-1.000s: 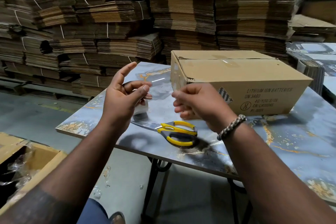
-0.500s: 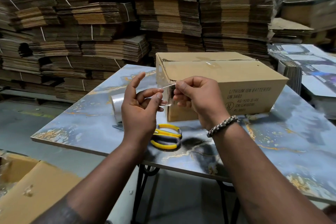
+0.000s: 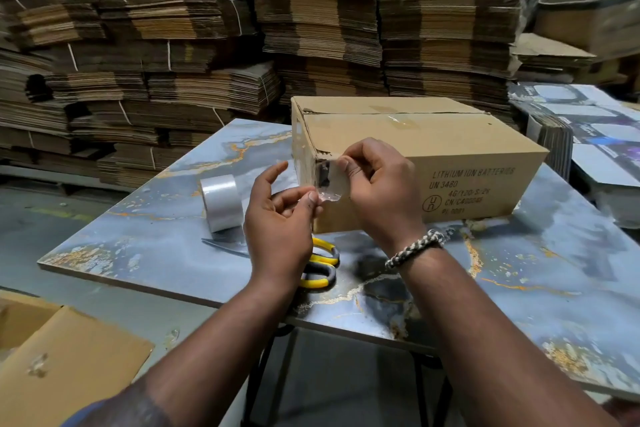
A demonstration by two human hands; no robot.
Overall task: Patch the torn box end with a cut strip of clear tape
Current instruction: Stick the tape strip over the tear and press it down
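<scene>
A brown cardboard box [image 3: 433,142] printed "LITHIUM ION BATTERIES" lies on the marbled table [image 3: 156,246]. Its near left corner is torn along the top edge. A cut strip of clear tape [image 3: 330,182] is stretched right at that torn corner. My right hand [image 3: 377,184] pinches the strip's upper end against the corner. My left hand [image 3: 280,215] pinches its lower end between thumb and forefinger. The roll of clear tape [image 3: 221,201] stands on the table to the left of my hands.
Yellow-handled scissors [image 3: 320,267] lie on the table under my left wrist. Tall stacks of flattened cardboard [image 3: 207,45] fill the background. An open carton [image 3: 52,357] sits on the floor at lower left. Printed sheets [image 3: 595,135] are piled at the right.
Both hands have carried the tape strip from mid-air in front of the box up to its torn left corner. The view has shifted, bringing the tape roll into sight.
</scene>
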